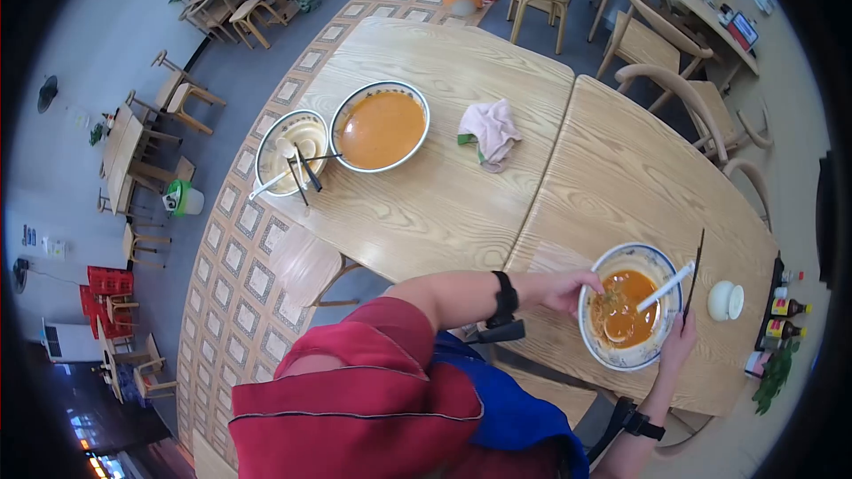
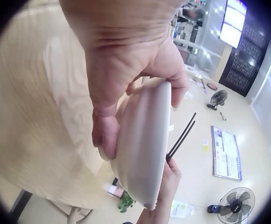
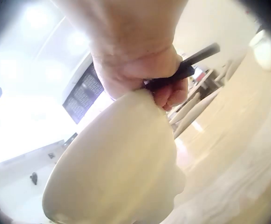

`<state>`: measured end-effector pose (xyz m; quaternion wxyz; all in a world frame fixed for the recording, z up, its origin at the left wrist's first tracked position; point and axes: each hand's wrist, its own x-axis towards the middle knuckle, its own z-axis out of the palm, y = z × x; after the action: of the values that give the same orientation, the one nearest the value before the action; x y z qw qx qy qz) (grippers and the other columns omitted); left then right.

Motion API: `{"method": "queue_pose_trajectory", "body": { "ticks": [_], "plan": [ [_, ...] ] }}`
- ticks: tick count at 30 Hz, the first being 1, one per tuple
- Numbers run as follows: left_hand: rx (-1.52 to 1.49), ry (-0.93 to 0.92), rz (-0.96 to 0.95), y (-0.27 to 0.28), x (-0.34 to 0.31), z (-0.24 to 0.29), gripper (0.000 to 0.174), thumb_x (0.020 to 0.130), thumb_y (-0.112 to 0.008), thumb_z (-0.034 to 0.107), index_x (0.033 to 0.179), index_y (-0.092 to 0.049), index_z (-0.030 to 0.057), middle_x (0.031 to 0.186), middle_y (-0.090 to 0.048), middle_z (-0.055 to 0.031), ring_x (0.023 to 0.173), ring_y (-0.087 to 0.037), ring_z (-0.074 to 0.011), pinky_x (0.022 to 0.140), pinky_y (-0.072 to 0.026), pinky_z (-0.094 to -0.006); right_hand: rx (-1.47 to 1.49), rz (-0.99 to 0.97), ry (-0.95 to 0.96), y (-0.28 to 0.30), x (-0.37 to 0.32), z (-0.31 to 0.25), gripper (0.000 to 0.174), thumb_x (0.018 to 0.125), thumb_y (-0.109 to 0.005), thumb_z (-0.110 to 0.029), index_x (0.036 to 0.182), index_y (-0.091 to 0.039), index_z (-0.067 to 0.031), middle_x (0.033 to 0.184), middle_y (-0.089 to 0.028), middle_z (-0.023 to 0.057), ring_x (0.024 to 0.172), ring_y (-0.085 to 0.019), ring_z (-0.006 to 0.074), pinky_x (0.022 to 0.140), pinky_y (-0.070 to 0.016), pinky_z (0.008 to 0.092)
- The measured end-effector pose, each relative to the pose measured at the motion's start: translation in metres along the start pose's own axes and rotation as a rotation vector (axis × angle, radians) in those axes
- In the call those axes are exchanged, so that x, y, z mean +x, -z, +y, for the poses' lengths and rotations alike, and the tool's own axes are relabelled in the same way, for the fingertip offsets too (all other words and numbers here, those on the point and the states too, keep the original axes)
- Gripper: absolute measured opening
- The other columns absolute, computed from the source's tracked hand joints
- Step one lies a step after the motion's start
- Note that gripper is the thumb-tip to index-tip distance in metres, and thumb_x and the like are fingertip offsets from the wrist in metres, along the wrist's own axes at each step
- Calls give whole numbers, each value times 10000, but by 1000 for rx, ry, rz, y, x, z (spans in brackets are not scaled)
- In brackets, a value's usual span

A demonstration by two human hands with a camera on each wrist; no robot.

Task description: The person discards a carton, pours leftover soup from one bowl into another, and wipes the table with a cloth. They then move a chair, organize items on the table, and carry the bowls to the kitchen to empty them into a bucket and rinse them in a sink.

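A large patterned bowl (image 1: 594, 337) with orange soup and a white spoon (image 1: 666, 287) is held between both hands at the right table. The left hand (image 1: 568, 290) grips its left rim, thumb at the edge; in the left wrist view the left hand (image 2: 126, 65) has fingers around the bowl (image 2: 142, 140). The right hand (image 1: 679, 343) holds the opposite rim together with dark chopsticks (image 1: 697, 270). In the right wrist view, the right hand (image 3: 140, 60) curls round the chopsticks (image 3: 186, 67) beside the bowl's pale outside (image 3: 112, 158).
On the left table stand a bowl of orange soup (image 1: 383, 130) and a smaller bowl (image 1: 265, 160) with spoons and chopsticks. A pink cloth (image 1: 491, 129) lies nearby. A white lidded pot (image 1: 725, 301) and bottles (image 1: 785, 329) stand right of the held bowl. Chairs surround the tables.
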<state>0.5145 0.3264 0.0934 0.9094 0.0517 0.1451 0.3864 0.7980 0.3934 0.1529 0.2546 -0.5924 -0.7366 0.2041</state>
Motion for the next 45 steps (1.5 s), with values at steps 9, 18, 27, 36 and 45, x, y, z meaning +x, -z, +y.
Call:
{"method": "queue_pose_trajectory", "body": {
  "ticks": [9, 18, 27, 36, 45],
  "plan": [
    [58, -491, 223, -16, -206, 76, 545, 741, -578, 127, 1235, -405, -25, 1199, -513, -161, 1103, -508, -272, 993, -369, -424, -51, -248, 140, -61, 75, -275, 500, 691, -726, -394, 996, -605, -17, 805, -616, 154, 741, -606, 258, 662, -474, 340],
    [107, -817, 388, 0, -385, 130, 535, 704, -566, 116, 1209, -433, 0, 1157, -537, -129, 1085, -512, -260, 969, -382, -431, -293, -492, 553, -224, 77, -544, 602, 678, -651, -561, 953, -630, -27, 853, -648, 147, 841, -625, 285, 717, -487, 365],
    [136, -893, 504, 29, -485, 164, 624, 663, -562, 129, 1257, -398, 33, 1214, -504, -127, 1117, -490, -278, 989, -366, -452, -97, -469, 595, -312, 30, -635, 273, 723, -632, -267, 908, -648, -67, 856, -644, 130, 850, -617, 283, 755, -485, 381],
    [180, -930, 550, 49, -524, 203, 573, 684, -571, 125, 1226, -419, 21, 1172, -510, -118, 1090, -491, -267, 936, -392, -473, 772, -838, 100, -261, 35, -609, 93, 763, -615, -139, 799, -600, -55, 647, -589, 61, 429, -403, 65, 375, -285, 214],
    [479, -960, 785, 47, -519, 235, 681, 673, -561, 150, 1298, -296, 94, 1206, -447, -116, 1078, -501, -270, 817, -494, -479, 969, -868, -180, -278, 20, -500, 151, 823, -548, -80, 959, -578, -20, 704, -606, 76, 405, -331, 37, 370, -247, 190]
  ]
}}
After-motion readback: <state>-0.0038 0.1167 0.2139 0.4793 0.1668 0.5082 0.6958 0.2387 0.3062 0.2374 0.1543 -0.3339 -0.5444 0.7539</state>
